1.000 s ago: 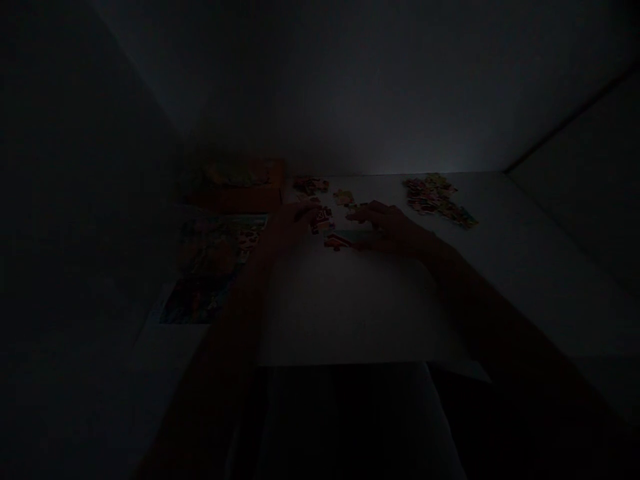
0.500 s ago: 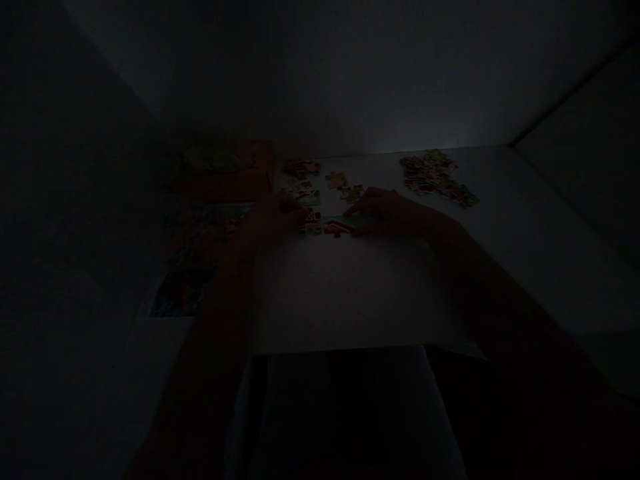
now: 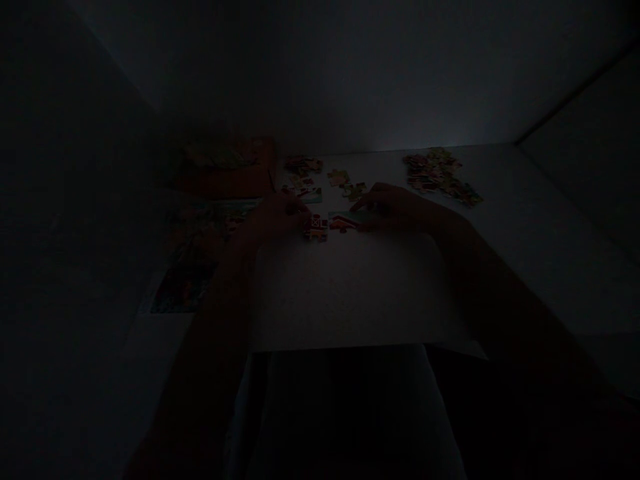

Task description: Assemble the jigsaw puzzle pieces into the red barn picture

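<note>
The view is very dark. My left hand (image 3: pixel 277 217) pinches the left side of a red-and-white jigsaw puzzle piece (image 3: pixel 317 228) low over the white table. Opposite it, my right hand (image 3: pixel 390 205) grips the right part of a puzzle piece with a red roof (image 3: pixel 344 221) and a blue-green upper edge. A narrow gap separates the two pieces, and the left one sits slightly lower. The fingertips cover the outer ends of both pieces. Just behind them lie a few loose puzzle pieces (image 3: pixel 355 192).
A heap of puzzle pieces (image 3: pixel 435 175) lies at the back right. A smaller pile (image 3: pixel 303 165) is near an orange-red box (image 3: pixel 225 183) at the back left. A printed picture sheet (image 3: pixel 180 290) lies left of my left forearm. A wall (image 3: pixel 350 80) rises behind the table (image 3: pixel 345 293).
The two pieces were side by side and are now apart by a small gap. The left piece has shifted down and a little right; the right piece has moved slightly right and up.
</note>
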A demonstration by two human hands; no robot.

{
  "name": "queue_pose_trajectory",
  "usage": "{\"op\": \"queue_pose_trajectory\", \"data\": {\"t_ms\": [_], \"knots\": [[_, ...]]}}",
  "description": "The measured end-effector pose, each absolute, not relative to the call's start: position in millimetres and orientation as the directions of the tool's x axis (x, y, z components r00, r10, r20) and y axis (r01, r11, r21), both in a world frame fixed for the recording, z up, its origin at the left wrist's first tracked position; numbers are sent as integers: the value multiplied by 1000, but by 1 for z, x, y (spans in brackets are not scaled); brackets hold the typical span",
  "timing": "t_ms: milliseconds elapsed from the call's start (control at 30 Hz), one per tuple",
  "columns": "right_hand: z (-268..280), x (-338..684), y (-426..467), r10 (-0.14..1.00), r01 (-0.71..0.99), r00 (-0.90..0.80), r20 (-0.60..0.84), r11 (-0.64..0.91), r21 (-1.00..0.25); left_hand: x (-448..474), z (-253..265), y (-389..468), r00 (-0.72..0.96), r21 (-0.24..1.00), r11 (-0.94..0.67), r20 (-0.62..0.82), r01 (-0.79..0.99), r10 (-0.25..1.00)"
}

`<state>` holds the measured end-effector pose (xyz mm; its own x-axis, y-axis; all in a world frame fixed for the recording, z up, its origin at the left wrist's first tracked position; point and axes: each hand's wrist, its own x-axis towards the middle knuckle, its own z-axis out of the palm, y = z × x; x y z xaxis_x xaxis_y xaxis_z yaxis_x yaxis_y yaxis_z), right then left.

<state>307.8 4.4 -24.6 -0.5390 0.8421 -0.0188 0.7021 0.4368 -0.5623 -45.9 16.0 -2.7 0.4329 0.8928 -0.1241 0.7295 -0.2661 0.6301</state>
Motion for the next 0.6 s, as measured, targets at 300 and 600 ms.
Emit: {"op": "queue_pose_trajectory", "data": {"t_ms": [300,600], "knots": [[-25,307,4,845,683,-534,7,436,-586,-43,15,7,574,647,-347,-173,679,801],[-30,307,6,833,679,-553,26,469,-565,-47,14,5,536,624,-311,-210,717,818]]}}
